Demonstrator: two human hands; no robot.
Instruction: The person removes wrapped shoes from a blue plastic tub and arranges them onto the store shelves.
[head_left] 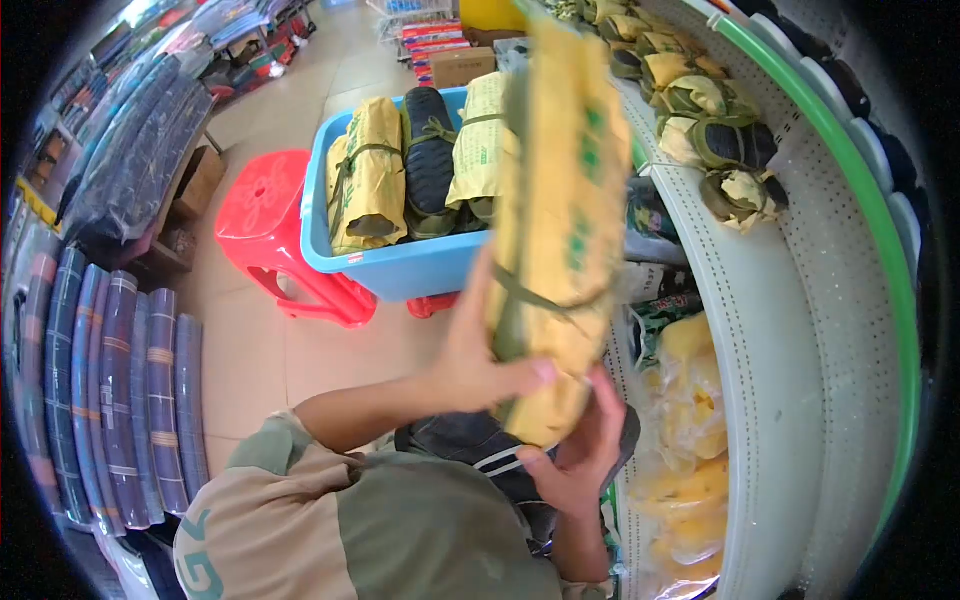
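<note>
A pair of shoes in yellow paper (560, 240), tied round with a dark green lace, is held upright in front of me, its upper end blurred. My left hand (480, 355) grips its left side, thumb across the paper. At the lower end, my right hand (582, 465) is closed round the bottom right edge. Behind the bundle stands a blue plastic bin (400, 275) with several similar bundles, among them a paper-wrapped one (372, 180) and a shoe with its black ribbed sole (428, 150) showing. The bin's right part is hidden by the bundle I hold.
A white perforated shelf (770, 330) with a green edge strip runs along the right, with tied shoes (735, 145) at its far end. Yellow items in clear plastic (690, 400) sit below it. A red stool (270, 205) and rolled plaid fabrics (120, 390) are on the left.
</note>
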